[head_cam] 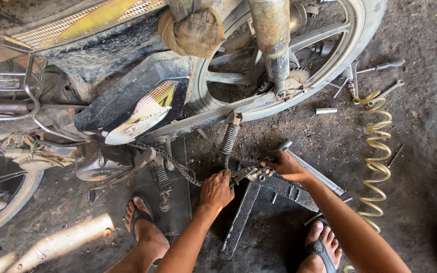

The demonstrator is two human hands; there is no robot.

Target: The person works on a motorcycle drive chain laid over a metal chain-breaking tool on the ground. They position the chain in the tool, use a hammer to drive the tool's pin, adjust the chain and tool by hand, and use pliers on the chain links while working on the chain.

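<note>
Keep your left hand [216, 189] clamped on the drive chain [170, 161] while your right hand [287, 167], seemingly closed, steadies the metal stand [274, 189].

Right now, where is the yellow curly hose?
In the head view, the hose lies on the dirt floor at the right, beside the rear wheel and wrenches.

Greasy dull metal chain [170, 161], coiled glossy yellow plastic hose [377, 146], rough dirt floor [421, 131]
</note>
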